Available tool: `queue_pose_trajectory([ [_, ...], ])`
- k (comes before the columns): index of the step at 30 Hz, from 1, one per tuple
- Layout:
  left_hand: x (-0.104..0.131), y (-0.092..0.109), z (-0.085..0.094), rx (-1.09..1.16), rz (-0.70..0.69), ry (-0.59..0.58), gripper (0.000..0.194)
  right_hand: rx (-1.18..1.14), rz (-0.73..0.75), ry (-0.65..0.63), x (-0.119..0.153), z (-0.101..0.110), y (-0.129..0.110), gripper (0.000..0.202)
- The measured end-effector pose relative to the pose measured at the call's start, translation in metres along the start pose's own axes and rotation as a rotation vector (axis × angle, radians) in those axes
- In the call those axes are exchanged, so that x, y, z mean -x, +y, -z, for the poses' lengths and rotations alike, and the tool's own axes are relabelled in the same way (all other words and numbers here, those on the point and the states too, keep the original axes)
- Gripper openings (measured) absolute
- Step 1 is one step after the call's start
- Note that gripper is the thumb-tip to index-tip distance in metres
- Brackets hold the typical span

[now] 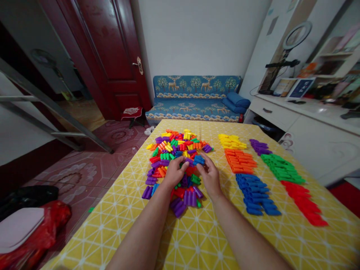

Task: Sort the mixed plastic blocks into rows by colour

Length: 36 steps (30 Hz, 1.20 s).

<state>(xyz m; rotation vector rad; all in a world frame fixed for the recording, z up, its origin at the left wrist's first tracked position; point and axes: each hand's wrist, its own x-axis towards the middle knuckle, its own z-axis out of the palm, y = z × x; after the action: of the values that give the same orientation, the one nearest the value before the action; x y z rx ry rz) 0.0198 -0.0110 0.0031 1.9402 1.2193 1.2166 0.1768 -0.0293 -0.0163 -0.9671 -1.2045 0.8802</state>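
Over a mixed pile of bullet-shaped plastic pieces [189,197], many joined in short rows, both my hands are close together. My right hand [210,176] pinches a blue plastic piece [198,159] between thumb and fingers. At the fingertips of my left hand [176,172] is a purple plastic piece [189,162], which the closed thumb and forefinger appear to grip. Purple, red, orange, green, yellow and blue pieces lie around and under the hands. My left hand and forearm cover part of the pile.
Right of the pile, pieces lie grouped by colour: yellow [232,141], orange [240,161], blue [253,193], purple [259,146], green [282,167] and red [303,202]. A yellow patterned cloth [185,243] covers the table. Beyond stands a blue sofa [191,107]; a white cabinet [306,131] is at right.
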Motion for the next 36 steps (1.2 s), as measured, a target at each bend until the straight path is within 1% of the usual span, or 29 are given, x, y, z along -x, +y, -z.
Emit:
queue_pose_trajectory([
  [2,0.000,0.000,-0.001,-0.034,-0.005,0.019,0.020,0.021,0.025,0.061,-0.002,0.002,0.004,0.044],
  [5,-0.002,-0.002,0.000,-0.046,0.039,0.168,0.020,0.072,0.037,0.188,-0.005,0.008,0.012,0.037],
  [7,-0.002,-0.003,0.001,-0.028,0.053,0.247,0.021,0.180,0.061,0.184,-0.007,0.011,0.015,0.036],
  [8,-0.002,-0.002,0.001,-0.015,0.049,0.257,0.022,0.272,0.090,0.171,-0.007,0.011,0.015,0.035],
  [11,-0.001,0.001,0.000,-0.016,0.005,0.209,0.022,0.585,0.248,0.192,-0.004,0.008,0.009,0.030],
  [12,0.000,0.002,0.000,-0.034,-0.015,0.185,0.022,0.648,0.311,0.204,-0.002,0.006,0.006,0.029],
  [13,0.001,0.004,-0.001,-0.057,-0.035,0.166,0.022,0.672,0.371,0.189,0.001,0.003,0.003,0.029],
  [15,0.001,0.009,-0.001,-0.096,-0.072,0.128,0.023,0.637,0.474,0.078,0.006,-0.003,-0.002,0.034],
  [17,0.002,0.012,0.000,-0.112,-0.109,0.096,0.026,0.586,0.537,-0.012,0.009,-0.007,-0.005,0.039],
  [18,0.002,0.013,0.000,-0.113,-0.126,0.083,0.027,0.577,0.552,-0.028,0.011,-0.008,-0.006,0.040],
  [20,0.001,0.013,0.001,-0.108,-0.152,0.061,0.027,0.605,0.549,-0.030,0.011,-0.007,-0.008,0.041],
  [23,0.001,0.012,0.001,-0.130,-0.164,0.041,0.027,0.692,0.491,-0.058,0.013,-0.004,-0.011,0.044],
  [26,0.001,0.010,0.001,-0.162,-0.156,0.008,0.035,0.720,0.431,-0.080,0.015,-0.002,-0.016,0.048],
  [28,0.002,0.011,0.002,-0.153,-0.140,0.002,0.039,0.697,0.397,-0.054,0.015,0.001,-0.021,0.046],
  [30,0.002,0.011,0.003,-0.136,-0.122,0.013,0.039,0.664,0.360,0.004,0.008,0.011,-0.029,0.039],
  [32,0.003,0.011,0.004,-0.124,-0.108,0.018,0.038,0.653,0.324,0.058,-0.008,0.032,-0.037,0.033],
  [34,0.003,0.010,0.004,-0.118,-0.100,0.006,0.039,0.703,0.315,0.091,-0.035,0.068,-0.046,0.030],
  [36,0.002,0.008,0.003,-0.117,-0.093,0.000,0.038,0.830,0.352,0.102,-0.068,0.115,-0.052,0.028],
])
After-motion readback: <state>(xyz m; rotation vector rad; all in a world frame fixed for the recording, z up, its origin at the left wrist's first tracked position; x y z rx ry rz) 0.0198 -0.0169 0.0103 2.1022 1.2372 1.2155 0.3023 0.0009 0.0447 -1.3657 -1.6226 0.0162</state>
